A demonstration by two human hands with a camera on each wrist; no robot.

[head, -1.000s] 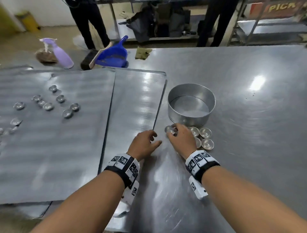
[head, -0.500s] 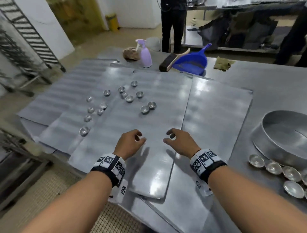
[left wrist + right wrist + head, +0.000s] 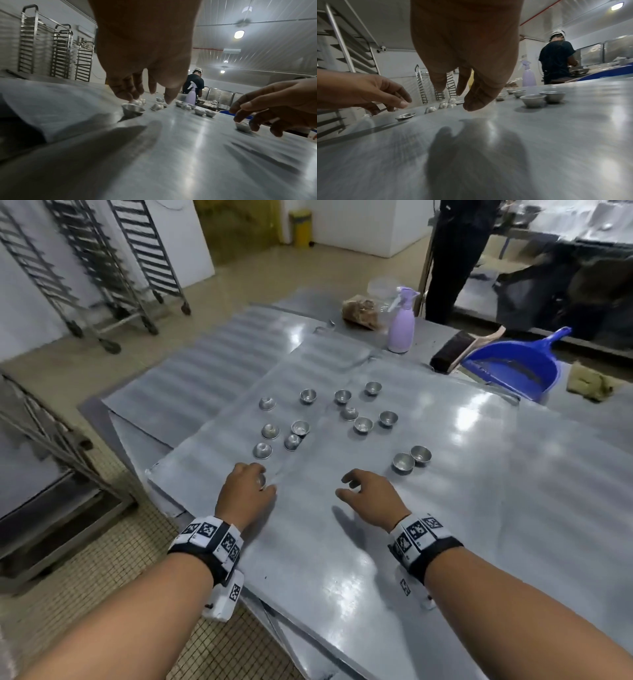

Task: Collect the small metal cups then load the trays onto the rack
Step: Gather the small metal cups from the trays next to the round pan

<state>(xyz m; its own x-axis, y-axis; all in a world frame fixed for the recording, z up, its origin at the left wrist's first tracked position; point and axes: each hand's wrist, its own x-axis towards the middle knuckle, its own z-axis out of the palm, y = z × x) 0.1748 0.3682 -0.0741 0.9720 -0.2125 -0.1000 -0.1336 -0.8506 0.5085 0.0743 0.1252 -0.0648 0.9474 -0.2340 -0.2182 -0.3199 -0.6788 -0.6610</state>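
Several small metal cups (image 3: 363, 424) lie scattered on the top tray (image 3: 342, 559) of a stack of flat grey trays. My left hand (image 3: 257, 479) hovers over the nearest cup (image 3: 262, 481) at the tray's left edge. In the left wrist view its fingers (image 3: 125, 96) hang just above that cup (image 3: 133, 110) without closing round it. My right hand (image 3: 344, 486) floats above the bare tray with loosely curled fingers and holds nothing. A pair of cups (image 3: 411, 458) stands just beyond it to the right. Tall wheeled racks (image 3: 137, 251) line the far left wall.
At the table's far side are a lilac spray bottle (image 3: 400, 326), a blue dustpan (image 3: 513, 368) with a brush (image 3: 448, 354), a bag (image 3: 361, 311) and a cloth (image 3: 589, 385). A person (image 3: 455, 251) stands beyond. Another rack (image 3: 41, 440) stands close on my left.
The view swung left, away from the round pan and the cups beside it. Both hands moved over to the stacked trays, and the left hand reached forward over the nearest cup.
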